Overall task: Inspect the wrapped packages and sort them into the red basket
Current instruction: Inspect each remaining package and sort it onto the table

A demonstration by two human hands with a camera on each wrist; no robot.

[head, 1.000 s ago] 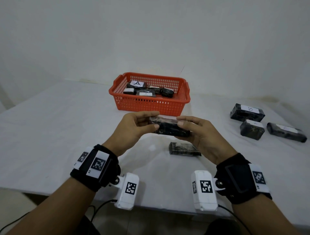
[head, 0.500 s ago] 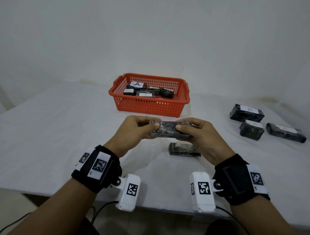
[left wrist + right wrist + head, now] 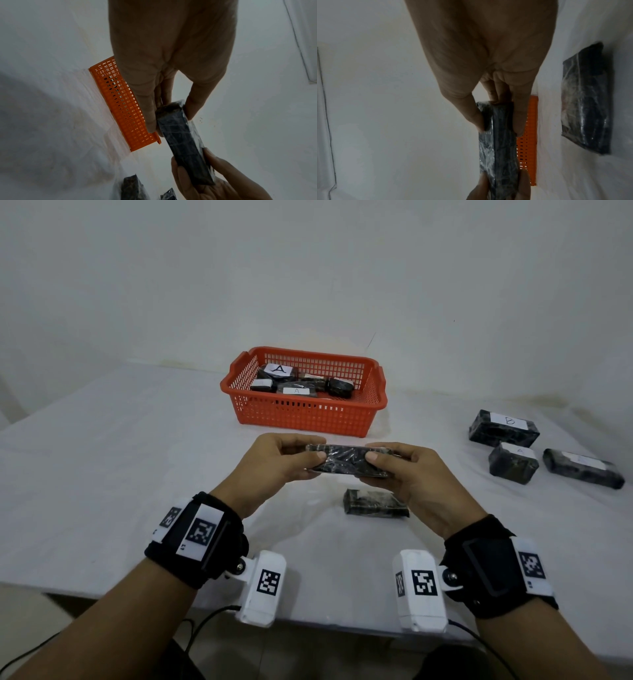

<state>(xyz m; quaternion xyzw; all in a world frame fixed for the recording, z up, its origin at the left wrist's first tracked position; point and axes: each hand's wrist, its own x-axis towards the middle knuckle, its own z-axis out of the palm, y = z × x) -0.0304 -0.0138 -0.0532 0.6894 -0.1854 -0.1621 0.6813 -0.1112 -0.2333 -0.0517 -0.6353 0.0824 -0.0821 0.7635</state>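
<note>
I hold a flat black package wrapped in clear film (image 3: 346,459) above the table, level, between both hands. My left hand (image 3: 274,462) pinches its left end (image 3: 171,112) between thumb and fingers. My right hand (image 3: 407,470) pinches the right end (image 3: 498,121) the same way. No label shows on the held package. The red basket (image 3: 305,414) stands beyond my hands and holds several black packages, some with white "A" labels. Another black package (image 3: 375,503) lies on the table just below my hands.
Three more wrapped packages lie at the right: one labelled B (image 3: 503,429), one labelled A (image 3: 513,462) and a long one (image 3: 584,468). The white table (image 3: 102,474) meets a white wall behind the basket. Cables hang under the near table edge.
Both hands have turned the held package, so that its broad face now lies nearly level and its long edge faces me. They have also risen slightly toward the basket.
</note>
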